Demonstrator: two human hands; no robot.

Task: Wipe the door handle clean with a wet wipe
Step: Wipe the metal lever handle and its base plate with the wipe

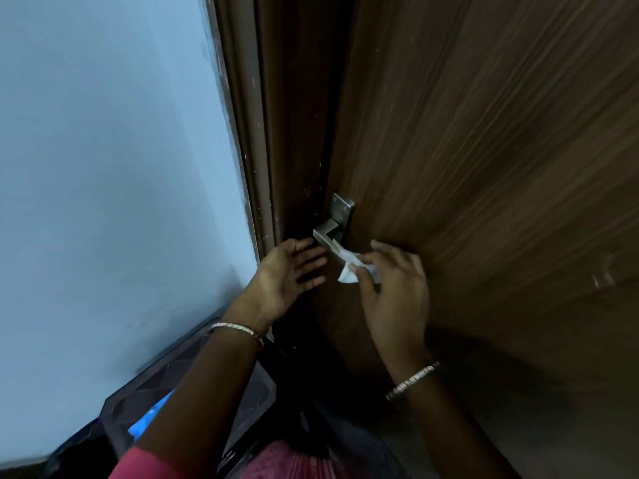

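Steel handle (331, 236) juts from the door (484, 133), its lever running toward us, just left of and above the right hand (394, 288) pinching the wipe (347, 267) against it; the left hand (290, 271), fingers spread and holding nothing, hovers nearby.

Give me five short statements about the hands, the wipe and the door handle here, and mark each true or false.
1. The right hand holds the white wet wipe. True.
2. The left hand is clenched in a fist. False: it is open, fingers spread, beside the handle.
3. The door handle is metal, on a brown wooden door. True.
4. Both wrists are bare. False: each wears a bracelet.
5. The wall left of the door frame is red. False: it is pale blue.
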